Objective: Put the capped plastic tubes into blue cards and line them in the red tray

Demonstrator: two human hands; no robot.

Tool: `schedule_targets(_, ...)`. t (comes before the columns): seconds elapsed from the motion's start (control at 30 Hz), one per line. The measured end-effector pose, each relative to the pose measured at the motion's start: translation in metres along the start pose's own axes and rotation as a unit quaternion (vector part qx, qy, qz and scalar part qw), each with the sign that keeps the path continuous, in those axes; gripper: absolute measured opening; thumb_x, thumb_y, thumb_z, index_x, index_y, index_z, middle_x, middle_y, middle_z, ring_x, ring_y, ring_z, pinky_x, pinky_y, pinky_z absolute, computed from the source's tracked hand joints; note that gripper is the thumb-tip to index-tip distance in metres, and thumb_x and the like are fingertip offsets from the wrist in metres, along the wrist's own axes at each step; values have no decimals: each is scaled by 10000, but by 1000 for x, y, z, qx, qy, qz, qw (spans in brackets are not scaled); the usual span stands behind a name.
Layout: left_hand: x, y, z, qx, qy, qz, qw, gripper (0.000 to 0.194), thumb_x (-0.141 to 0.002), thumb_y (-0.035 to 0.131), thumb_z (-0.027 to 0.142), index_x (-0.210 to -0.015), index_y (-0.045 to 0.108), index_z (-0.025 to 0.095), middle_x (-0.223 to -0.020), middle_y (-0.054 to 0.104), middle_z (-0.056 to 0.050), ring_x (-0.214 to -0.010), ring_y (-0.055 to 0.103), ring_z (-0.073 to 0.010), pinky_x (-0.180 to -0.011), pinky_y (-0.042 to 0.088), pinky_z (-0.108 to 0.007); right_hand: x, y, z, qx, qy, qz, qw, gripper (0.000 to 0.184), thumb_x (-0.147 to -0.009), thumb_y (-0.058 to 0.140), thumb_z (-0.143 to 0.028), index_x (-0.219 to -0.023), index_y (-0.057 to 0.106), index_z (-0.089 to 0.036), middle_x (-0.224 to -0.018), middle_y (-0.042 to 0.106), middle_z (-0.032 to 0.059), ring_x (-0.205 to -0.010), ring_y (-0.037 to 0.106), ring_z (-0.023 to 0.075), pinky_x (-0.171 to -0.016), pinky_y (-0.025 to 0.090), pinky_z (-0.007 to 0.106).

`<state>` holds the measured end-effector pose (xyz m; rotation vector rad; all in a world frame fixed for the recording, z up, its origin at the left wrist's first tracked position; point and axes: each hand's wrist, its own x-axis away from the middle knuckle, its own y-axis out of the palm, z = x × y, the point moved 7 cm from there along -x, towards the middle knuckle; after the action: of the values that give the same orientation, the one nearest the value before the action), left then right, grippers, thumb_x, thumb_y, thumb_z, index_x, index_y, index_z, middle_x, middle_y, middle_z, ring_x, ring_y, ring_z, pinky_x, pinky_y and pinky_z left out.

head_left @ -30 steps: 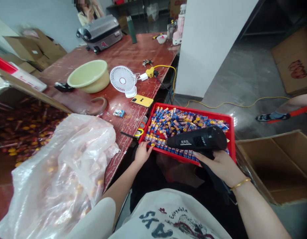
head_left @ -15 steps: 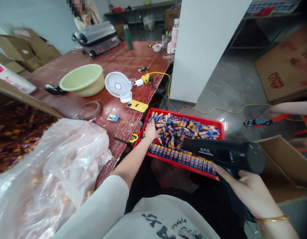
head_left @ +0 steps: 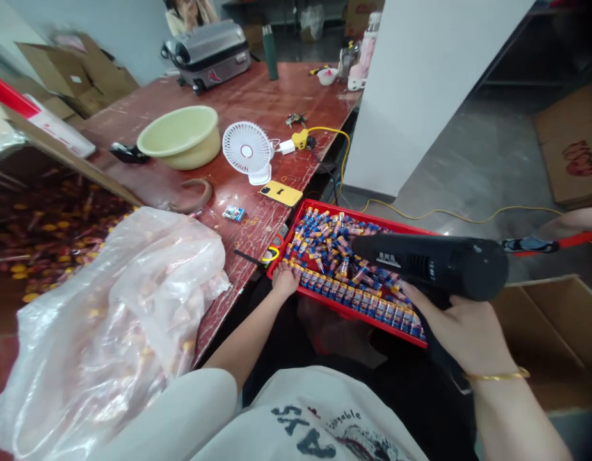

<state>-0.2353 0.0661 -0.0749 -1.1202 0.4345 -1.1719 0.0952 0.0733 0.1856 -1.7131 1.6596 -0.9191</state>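
The left hand (head_left: 285, 282) has come back out of the loose part of the red tray (head_left: 396, 222), where it was reaching half a second ago, and is now at the near left corner. Its fingers bend over the rim by the end of the row (head_left: 352, 296) of small blue-wrapped cylinders – whether they pinch a piece or only rest there, I cannot tell. The right hand (head_left: 468, 333) is wrapped around the handle of the black blower (head_left: 430, 262). The blower has come in again from the right, and its nozzle points left above the loose cylinders (head_left: 319, 230), hiding those toward the tray's right end.

The tray lies in front of the person, just beside the edge of the red-brown surface (head_left: 300, 96); what bears it is out of sight. Nearly the whole row along its near wall shows, side by side with yellow ends facing the far side, while the rest lie jumbled behind it. For the work in hand, I judge this to mean attention is back on the row's left end, with much of the lot unsorted. Scissors (head_left: 270, 255) lie close to the tray's left end – near enough to the left hand to be worth minding.
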Motion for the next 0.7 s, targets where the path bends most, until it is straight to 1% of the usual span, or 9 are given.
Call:
schedule_targets(0.07,-7,16,15,-20,-57,-20,998,720,-895,462,537,-1440,319,88,-1497,313,-251,-1363,330,-387,-1083,265,-602,18,-2,17,-24,35,-24,999,437,-693,622,-621,-723,695,-191,-747,730,87,-799,688,307,-683,537,363)
schedule_targets(0.17,1,37,40,-47,-110,-57,991,928,-858,340,639,-1467,172,-42,-1538,114,-314,-1424,84,-439,-1126,131,-598,44,-6,42,-24,88,-51,994,455,-659,653,-630,-549,665,-189,-673,721,77,-697,690,263,-578,533,290)
schedule_targets(0.23,14,47,54,-60,-109,-89,988,1022,-820,264,707,-1460,147,-82,-1545,58,-301,-1427,-5,-427,-1147,81,-560,55,-11,54,-5,112,-53,992,515,-647,661,-646,-402,585,-199,-693,728,87,-657,687,240,-496,509,258)
schedule_targets(0.3,30,52,63,-72,-89,-117,986,1059,-804,191,738,-1455,148,-96,-1549,48,-283,-1430,-26,-409,-1158,59,-528,56,-14,58,1,109,-51,993,562,-648,659,-657,-343,533,-202,-766,742,91,-653,686,224,-466,499,243)
schedule_targets(0.37,45,54,69,-85,-57,-137,985,1055,-809,143,734,-1453,159,-102,-1551,53,-268,-1435,-28,-392,-1164,38,-506,49,-11,52,-3,86,-53,995,568,-658,656,-652,-333,514,-208,-717,734,90,-641,682,223,-483,509,249)
schedule_targets(0.47,64,51,75,-105,-3,-157,982,1055,-818,116,732,-1445,186,-114,-1548,68,-267,-1441,-8,-380,-1168,22,-482,32,10,27,-18,48,-83,995,495,-683,651,-625,-422,585,-209,-551,676,76,-595,670,248,-519,528,297)
schedule_targets(0.53,69,46,73,-114,31,-175,977,1051,-822,102,736,-1449,195,-102,-1549,71,-261,-1443,13,-376,-1167,35,-491,21,27,5,-39,12,-99,994,419,-714,640,-591,-621,694,-187,-631,709,79,-662,690,277,-606,556,337)
schedule_targets(0.6,65,37,67,-119,72,-198,970,990,-840,110,721,-1477,193,-33,-1566,70,-202,-1451,20,-344,-1170,49,-489,15,36,-16,-59,-40,-89,993,408,-745,623,-556,-853,730,-177,-814,746,90,-829,698,304,-755,561,376)
schedule_targets(0.7,48,15,48,-121,138,-226,956,861,-868,204,692,-1507,204,116,-1584,90,-76,-1462,43,-264,-1183,75,-424,18,36,-22,-66,-74,-83,992,423,-768,608,-540,-979,715,-189,-953,742,93,-992,665,320,-857,538,394)
